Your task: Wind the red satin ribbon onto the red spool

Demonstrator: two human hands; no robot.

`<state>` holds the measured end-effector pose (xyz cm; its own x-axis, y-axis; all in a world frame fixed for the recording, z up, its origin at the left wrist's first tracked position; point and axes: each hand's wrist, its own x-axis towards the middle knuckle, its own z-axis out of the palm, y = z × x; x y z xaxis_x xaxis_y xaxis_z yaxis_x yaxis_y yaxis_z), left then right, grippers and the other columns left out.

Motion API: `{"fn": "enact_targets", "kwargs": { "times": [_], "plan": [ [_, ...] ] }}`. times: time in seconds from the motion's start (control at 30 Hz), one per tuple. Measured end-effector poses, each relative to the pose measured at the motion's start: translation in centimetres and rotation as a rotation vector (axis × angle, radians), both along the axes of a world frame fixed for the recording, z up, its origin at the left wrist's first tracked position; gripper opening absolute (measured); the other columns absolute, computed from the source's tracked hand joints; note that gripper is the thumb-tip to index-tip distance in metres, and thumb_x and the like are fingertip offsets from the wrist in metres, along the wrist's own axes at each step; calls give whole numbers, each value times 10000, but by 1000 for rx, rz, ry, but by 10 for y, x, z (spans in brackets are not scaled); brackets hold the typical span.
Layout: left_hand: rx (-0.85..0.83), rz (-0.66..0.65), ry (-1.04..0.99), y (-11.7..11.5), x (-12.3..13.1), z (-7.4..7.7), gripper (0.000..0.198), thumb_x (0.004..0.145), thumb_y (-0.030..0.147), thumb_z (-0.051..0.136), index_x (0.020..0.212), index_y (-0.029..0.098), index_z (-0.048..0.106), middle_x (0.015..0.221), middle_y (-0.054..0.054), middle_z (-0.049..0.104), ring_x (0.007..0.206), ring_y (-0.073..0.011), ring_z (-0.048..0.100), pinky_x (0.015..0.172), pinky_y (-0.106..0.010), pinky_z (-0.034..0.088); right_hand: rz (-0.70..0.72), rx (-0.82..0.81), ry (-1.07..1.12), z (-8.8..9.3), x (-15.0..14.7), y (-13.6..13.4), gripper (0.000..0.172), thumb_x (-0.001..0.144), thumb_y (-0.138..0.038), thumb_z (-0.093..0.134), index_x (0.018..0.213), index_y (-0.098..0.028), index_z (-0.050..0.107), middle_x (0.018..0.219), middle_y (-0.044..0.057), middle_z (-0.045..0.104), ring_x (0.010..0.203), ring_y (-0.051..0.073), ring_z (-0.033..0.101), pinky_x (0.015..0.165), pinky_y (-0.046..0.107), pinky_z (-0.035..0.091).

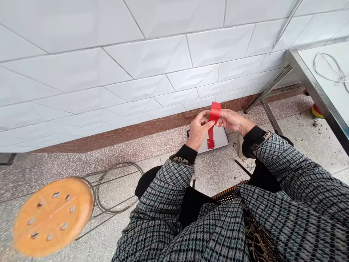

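A wide red ribbon (215, 110) is looped upward between my two hands. My left hand (197, 131) is closed on it, with the thumb pressed over the lower part of the loop. On the other side my right hand (233, 120) pinches the ribbon's edge; some of its fingertips are hidden behind the loop. From the hands the ribbon runs down to a small red ribbon roll (211, 144). Below it lies a flat white board or box with a dark edge (222, 141), partly covered by my hands.
An orange round stool (54, 218) with wire legs lies tipped over on the speckled floor at left. A metal-edged table (324, 72) stands at right, with a white cord (334, 67) on top. The tiled wall (152, 54) is in front. Small dark scraps dot the floor.
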<state>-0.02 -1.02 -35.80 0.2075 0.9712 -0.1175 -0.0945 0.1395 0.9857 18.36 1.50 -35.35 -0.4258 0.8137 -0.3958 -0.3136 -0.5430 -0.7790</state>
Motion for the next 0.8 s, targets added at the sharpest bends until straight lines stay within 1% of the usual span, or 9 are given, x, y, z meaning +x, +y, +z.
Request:
{"fn": "enact_targets", "kwargs": {
  "times": [0.1,0.2,0.33,0.43,0.5,0.63,0.7,0.8],
  "plan": [
    [14,-42,-14,-1,0,1,500,787,268,857,1258,224,695,661,58,640,622,-124,596,661,-293,496,-7,43,15,-4,2,2,326,827,-401,909,958,-174,715,750,21,723,628,104,623,551,201,493],
    [4,-95,-36,-2,0,3,580,783,277,847,1326,232,649,661,62,653,611,-128,617,655,-299,524,-18,81,13,-4,4,5,378,787,-412,945,979,-183,714,719,-5,697,600,94,593,568,203,504],
    [-20,-149,-70,-2,-2,5,592,783,323,838,1320,220,611,661,64,665,609,-148,672,673,-323,573,27,117,-30,1,8,7,337,816,-409,919,952,-175,719,647,-37,629,547,72,519,529,189,444],
    [-32,-179,-58,1,-4,6,562,779,329,841,1284,222,620,641,75,645,608,-162,695,666,-320,568,54,105,-61,3,9,5,305,823,-399,901,889,-170,712,605,-38,597,514,72,461,502,200,410],
    [-25,-154,-22,2,-5,6,516,767,319,855,1229,217,650,625,80,616,600,-154,674,638,-295,529,74,83,-78,2,9,4,303,827,-407,888,829,-173,695,574,-36,569,490,73,413,486,213,395],
    [29,-56,86,4,-5,4,445,728,298,886,1128,208,714,593,85,567,552,-120,548,586,-269,429,88,33,-96,-3,5,3,358,868,-441,848,733,-206,614,516,-49,473,465,78,337,454,223,355],
    [67,-23,131,4,-4,4,422,726,294,881,1111,207,733,597,82,573,561,-119,524,606,-277,425,83,-6,-78,-5,2,3,358,862,-439,849,736,-213,602,518,-55,460,467,78,312,437,218,330],
    [130,15,200,2,-3,5,399,724,294,876,1088,205,742,612,75,592,598,-128,535,663,-293,447,83,-59,-28,-6,0,3,343,837,-420,857,747,-212,599,543,-60,476,471,69,293,421,199,299]
  ]
}}
